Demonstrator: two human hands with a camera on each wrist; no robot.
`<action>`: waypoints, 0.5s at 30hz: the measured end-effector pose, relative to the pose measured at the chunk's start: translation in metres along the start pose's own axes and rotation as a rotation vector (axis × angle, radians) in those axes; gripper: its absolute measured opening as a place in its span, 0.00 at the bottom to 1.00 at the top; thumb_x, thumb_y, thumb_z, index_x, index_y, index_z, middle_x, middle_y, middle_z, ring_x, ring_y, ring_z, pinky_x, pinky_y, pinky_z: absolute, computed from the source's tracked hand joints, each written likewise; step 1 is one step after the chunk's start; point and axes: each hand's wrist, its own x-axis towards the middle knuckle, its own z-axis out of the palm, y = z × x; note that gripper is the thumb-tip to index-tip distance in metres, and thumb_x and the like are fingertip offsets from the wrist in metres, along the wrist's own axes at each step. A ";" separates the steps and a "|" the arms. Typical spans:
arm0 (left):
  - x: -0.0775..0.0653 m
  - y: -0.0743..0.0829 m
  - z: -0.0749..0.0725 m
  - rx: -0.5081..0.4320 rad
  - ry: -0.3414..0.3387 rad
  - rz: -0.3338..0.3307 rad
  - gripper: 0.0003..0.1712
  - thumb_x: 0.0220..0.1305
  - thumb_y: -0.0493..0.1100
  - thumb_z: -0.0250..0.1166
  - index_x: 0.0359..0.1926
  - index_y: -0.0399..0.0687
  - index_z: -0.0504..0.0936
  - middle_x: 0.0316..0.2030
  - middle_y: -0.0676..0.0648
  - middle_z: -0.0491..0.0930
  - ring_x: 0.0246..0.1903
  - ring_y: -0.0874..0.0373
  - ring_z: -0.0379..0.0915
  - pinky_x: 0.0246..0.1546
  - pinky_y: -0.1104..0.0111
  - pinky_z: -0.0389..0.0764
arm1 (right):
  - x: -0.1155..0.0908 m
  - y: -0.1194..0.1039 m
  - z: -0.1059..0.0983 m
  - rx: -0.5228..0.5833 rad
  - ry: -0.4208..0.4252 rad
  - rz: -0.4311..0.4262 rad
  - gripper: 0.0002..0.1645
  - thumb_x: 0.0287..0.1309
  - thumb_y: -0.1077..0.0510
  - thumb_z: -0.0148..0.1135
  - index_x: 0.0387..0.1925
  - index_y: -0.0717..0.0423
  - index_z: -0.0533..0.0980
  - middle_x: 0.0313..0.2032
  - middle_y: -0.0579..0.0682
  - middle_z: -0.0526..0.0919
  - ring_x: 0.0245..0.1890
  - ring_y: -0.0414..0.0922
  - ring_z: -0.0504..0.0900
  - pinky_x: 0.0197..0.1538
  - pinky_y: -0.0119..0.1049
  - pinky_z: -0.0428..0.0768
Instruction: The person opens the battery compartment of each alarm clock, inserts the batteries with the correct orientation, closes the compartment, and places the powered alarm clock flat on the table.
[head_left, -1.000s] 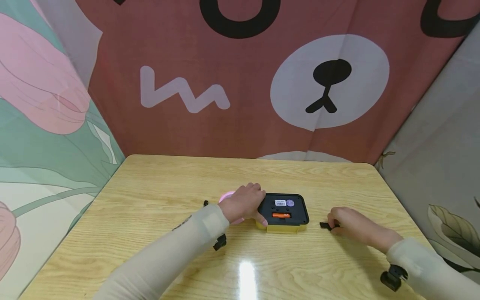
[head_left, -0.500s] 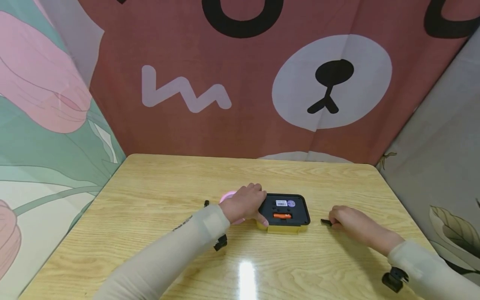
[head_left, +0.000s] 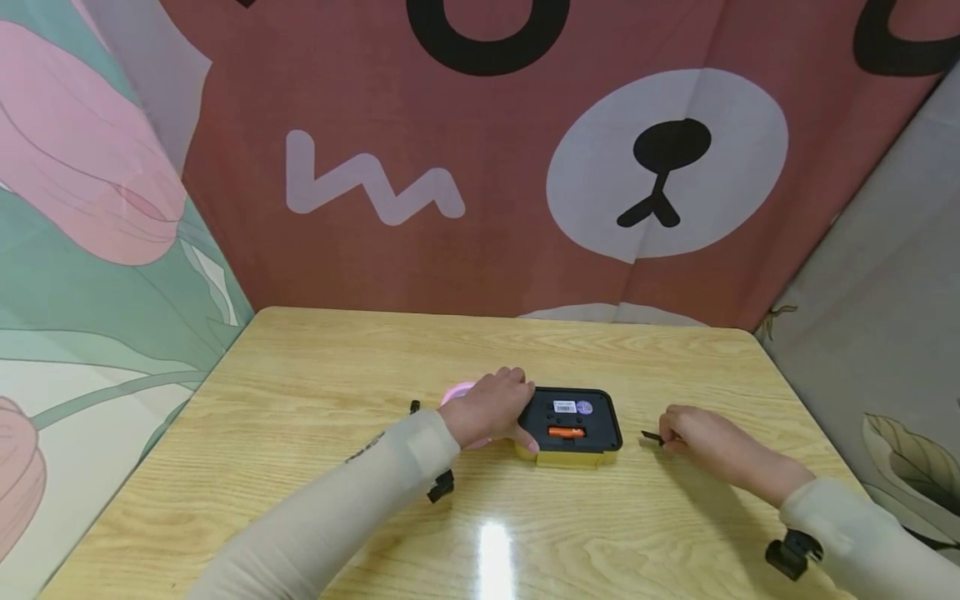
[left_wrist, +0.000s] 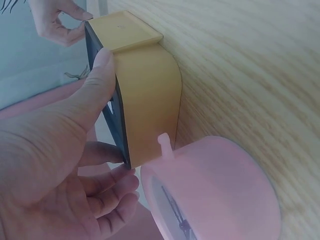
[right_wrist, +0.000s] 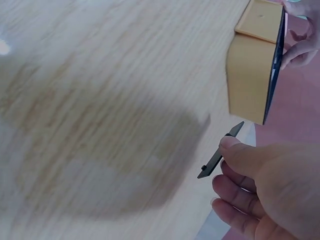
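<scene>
Tilting closer to edge-on this past second, the black battery cover (right_wrist: 213, 163) is pinched in my right hand (head_left: 701, 437), apart from the yellow-cased device (head_left: 596, 423) my left hand (head_left: 489, 408) grips; orange battery (head_left: 566, 432) exposed, so I'd call it unclosed.

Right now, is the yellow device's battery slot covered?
No: the orange battery shows bare in the black back, and the right hand pinches the small black piece apart from it.
</scene>
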 end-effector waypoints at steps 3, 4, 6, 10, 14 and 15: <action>0.000 0.000 0.000 -0.004 0.002 0.006 0.55 0.46 0.72 0.73 0.70 0.46 0.72 0.57 0.48 0.76 0.50 0.57 0.68 0.55 0.65 0.76 | 0.001 -0.002 -0.004 -0.002 0.007 -0.006 0.15 0.54 0.65 0.73 0.26 0.46 0.75 0.27 0.37 0.73 0.27 0.30 0.68 0.29 0.29 0.71; 0.000 0.000 0.000 -0.002 0.003 0.007 0.55 0.46 0.72 0.73 0.70 0.46 0.72 0.58 0.48 0.76 0.50 0.57 0.68 0.55 0.65 0.76 | 0.001 -0.003 -0.005 -0.005 0.007 -0.008 0.15 0.54 0.65 0.73 0.27 0.46 0.75 0.27 0.37 0.73 0.27 0.30 0.68 0.29 0.29 0.71; 0.000 0.000 0.001 0.001 0.005 0.009 0.55 0.46 0.72 0.73 0.70 0.46 0.72 0.58 0.48 0.75 0.50 0.57 0.68 0.55 0.65 0.76 | 0.002 -0.004 -0.006 -0.007 0.010 -0.013 0.15 0.54 0.65 0.73 0.27 0.46 0.75 0.27 0.37 0.73 0.27 0.29 0.69 0.29 0.29 0.72; 0.000 0.000 0.001 0.003 0.005 0.009 0.55 0.47 0.72 0.72 0.70 0.46 0.72 0.58 0.47 0.75 0.50 0.57 0.68 0.55 0.65 0.76 | 0.005 -0.007 -0.010 -0.006 0.021 -0.030 0.15 0.53 0.66 0.74 0.27 0.46 0.75 0.27 0.36 0.73 0.28 0.29 0.68 0.29 0.29 0.72; 0.000 0.000 0.002 0.006 0.003 0.007 0.56 0.47 0.72 0.72 0.71 0.46 0.70 0.59 0.47 0.75 0.51 0.56 0.68 0.56 0.65 0.76 | 0.008 -0.009 -0.014 -0.002 0.037 -0.046 0.16 0.52 0.67 0.74 0.27 0.46 0.75 0.27 0.37 0.73 0.28 0.29 0.69 0.30 0.29 0.72; 0.000 0.000 0.002 0.006 0.002 0.006 0.57 0.47 0.72 0.72 0.72 0.46 0.70 0.60 0.47 0.75 0.51 0.56 0.68 0.56 0.65 0.76 | 0.008 -0.010 -0.015 0.000 0.040 -0.049 0.16 0.52 0.67 0.74 0.27 0.46 0.75 0.28 0.37 0.74 0.28 0.29 0.69 0.30 0.30 0.72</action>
